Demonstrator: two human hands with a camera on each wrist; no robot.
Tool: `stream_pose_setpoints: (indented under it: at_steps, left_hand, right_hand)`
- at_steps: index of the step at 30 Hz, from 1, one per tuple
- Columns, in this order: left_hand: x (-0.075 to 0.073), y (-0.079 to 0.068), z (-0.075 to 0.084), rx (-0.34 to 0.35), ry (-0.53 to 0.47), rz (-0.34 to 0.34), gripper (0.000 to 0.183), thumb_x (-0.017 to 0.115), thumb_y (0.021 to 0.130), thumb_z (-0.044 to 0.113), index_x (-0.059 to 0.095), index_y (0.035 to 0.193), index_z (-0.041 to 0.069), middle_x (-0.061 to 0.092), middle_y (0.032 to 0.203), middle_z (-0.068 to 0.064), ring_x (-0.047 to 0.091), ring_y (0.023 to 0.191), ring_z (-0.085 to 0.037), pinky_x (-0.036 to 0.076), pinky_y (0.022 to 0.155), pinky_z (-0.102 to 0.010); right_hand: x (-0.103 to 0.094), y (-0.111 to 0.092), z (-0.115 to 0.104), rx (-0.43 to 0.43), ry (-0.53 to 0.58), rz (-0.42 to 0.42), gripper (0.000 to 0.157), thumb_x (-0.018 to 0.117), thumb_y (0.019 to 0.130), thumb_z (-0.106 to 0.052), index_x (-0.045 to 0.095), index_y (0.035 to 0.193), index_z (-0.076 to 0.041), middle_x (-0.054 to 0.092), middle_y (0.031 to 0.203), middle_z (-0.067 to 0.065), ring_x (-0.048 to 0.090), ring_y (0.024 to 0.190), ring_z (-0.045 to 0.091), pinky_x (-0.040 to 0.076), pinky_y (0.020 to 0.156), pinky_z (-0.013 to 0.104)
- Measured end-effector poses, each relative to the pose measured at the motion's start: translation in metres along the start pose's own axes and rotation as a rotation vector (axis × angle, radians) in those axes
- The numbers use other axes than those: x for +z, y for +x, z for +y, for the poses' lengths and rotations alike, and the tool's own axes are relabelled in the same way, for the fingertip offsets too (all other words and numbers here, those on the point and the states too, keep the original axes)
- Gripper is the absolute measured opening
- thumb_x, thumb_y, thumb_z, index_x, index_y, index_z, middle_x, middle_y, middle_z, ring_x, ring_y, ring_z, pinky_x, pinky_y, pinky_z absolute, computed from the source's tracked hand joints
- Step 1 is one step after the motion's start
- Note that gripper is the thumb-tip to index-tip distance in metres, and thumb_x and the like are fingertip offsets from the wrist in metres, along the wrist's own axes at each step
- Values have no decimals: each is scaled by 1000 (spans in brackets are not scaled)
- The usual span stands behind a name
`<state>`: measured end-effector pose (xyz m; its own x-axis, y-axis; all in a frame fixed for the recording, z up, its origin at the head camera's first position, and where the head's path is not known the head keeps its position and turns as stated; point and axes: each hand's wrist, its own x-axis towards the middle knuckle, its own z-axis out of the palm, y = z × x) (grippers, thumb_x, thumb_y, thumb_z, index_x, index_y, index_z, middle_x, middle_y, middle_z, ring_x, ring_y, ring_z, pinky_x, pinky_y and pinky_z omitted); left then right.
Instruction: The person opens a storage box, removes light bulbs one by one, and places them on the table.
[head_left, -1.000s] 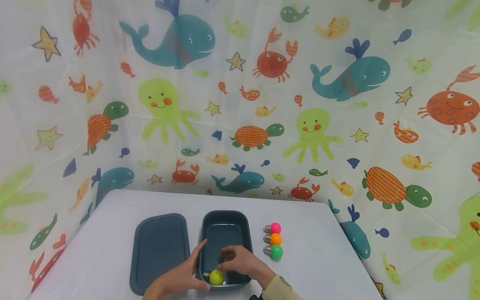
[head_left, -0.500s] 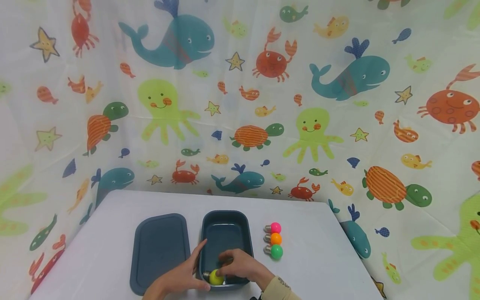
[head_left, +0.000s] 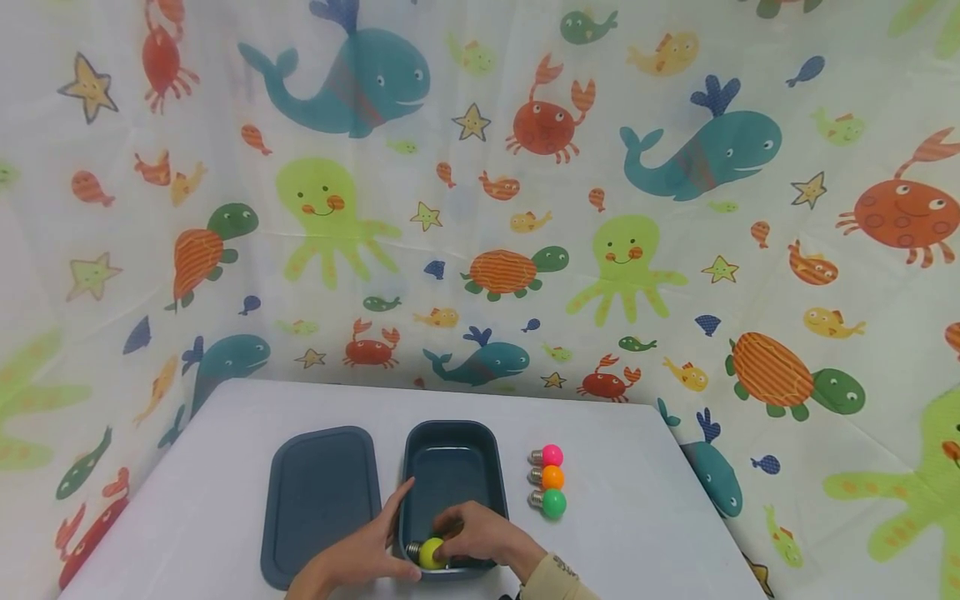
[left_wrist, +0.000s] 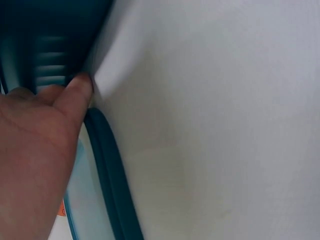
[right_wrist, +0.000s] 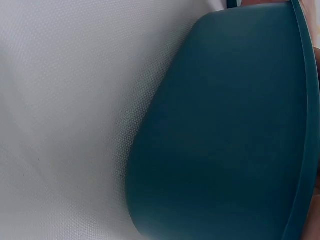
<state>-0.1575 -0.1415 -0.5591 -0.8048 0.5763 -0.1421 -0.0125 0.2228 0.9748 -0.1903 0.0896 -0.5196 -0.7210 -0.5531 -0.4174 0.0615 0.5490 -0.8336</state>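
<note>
A dark blue rectangular container (head_left: 450,426) stands near the table's front edge. Low in it lies a yellow light bulb (head_left: 430,553), its metal screw base pointing left. My right hand (head_left: 487,533) reaches inside with curled fingers and pinches the bulb's round end. My left hand (head_left: 360,554) rests against the container's near left corner, fingers fairly straight along the left wall, thumb at the front. In the left wrist view, that hand's fingers (left_wrist: 75,95) touch the container. The right wrist view shows mostly the container's outer wall (right_wrist: 215,125), which hides nearly all of the right hand.
Left of the container, a matching flat lid (head_left: 322,500) lies on the white table (head_left: 615,517). To the right, pink (head_left: 552,455), orange (head_left: 552,477) and green (head_left: 554,503) bulbs lie in a column. A sea-animal curtain (head_left: 480,208) surrounds the table.
My right hand has lowered slightly toward the near end of the container, from above the yellow bulb onto it. The left hand, container, lid and other bulbs stay in place.
</note>
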Motion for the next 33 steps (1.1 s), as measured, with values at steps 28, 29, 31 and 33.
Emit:
stream_pose_setpoints:
  at_steps: [28, 29, 31, 33]
  left_hand:
    - [-1, 1, -2, -16, -45, -31, 116, 75, 87, 35, -18, 154, 14, -10, 158, -31, 2, 142, -54, 24, 110, -67]
    - [-1, 1, -2, -19, -49, -32, 116, 75, 87, 35, -18, 154, 14, -10, 158, -32, 2, 142, -54, 24, 110, -67]
    - [0, 0, -1, -22, -56, -33, 116, 74, 87, 36, -18, 154, 14, -10, 158, -31, 2, 142, -54, 24, 110, -67]
    - [0, 0, -1, -20, -59, -35, 116, 74, 87, 37, -18, 154, 15, -11, 158, -31, 1, 142, -54, 24, 110, -67]
  right_hand:
    - [4, -3, 1, -23, -12, 11, 25, 74, 80, -2, 73, 105, -6, 70, 97, -1, 64, 86, 17, 56, 86, 42]
    - [4, -3, 2, -26, -12, 10, 25, 74, 80, -3, 73, 105, -6, 70, 98, -1, 64, 86, 17, 56, 86, 42]
    - [4, -3, 2, -32, -20, 15, 25, 74, 80, -3, 73, 106, -6, 70, 98, -1, 65, 86, 17, 57, 85, 41]
    - [3, -3, 1, -40, -29, 19, 26, 74, 80, -3, 73, 106, -6, 70, 98, -1, 65, 86, 16, 57, 85, 40]
